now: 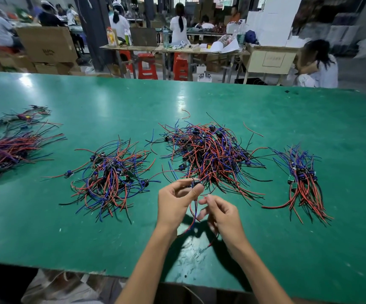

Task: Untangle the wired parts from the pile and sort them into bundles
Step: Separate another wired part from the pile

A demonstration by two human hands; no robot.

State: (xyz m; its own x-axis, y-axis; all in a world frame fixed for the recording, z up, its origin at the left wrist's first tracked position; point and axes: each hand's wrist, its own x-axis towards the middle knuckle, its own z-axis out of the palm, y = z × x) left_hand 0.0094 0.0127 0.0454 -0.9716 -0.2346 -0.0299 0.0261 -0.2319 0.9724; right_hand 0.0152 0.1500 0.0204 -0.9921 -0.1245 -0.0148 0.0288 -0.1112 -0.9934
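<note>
A: Right, status on the hands?

B: Nearest the camera, both raised over the front of the green tabletop (46, 227). Left hand (174, 202) pinches one wired part (194, 185) by its small dark body, thumb against fingertips. Right hand (220, 212) sits just below it, fingers loosely curled around the part's red and blue leads, which hang down between the two hands. Can't tell how firmly the right one grips.

A: Is the part free of the pile?

B: Not clearly. It's at the near edge of the main pile (210, 154), and some pile wires reach right up to the left fingertips. I'd judge it mid-extraction.

A: How to do it clean?

B: Keep the body pinched, run the right hand down the leads to comb them straight, pull toward the tabletop's near edge slowly. If neighbours lift with it, stop and shake loose instead of yanking; the thin leads probably snag on other bodies.

A: Where does it go?

B: Right bundle (302, 183) lies well apart from the pile, leads mostly aligned, looks sorted. Left heap (109, 178) is messier, boards mixed in. Further left, another aligned bundle (8, 152) at the frame edge, and a small blurry cluster (24, 117) behind it. Which bundle this part belongs to I can't tell.

A: Beyond that?

B: People at other benches, red stools (147, 65), cartons. Irrelevant.
</note>
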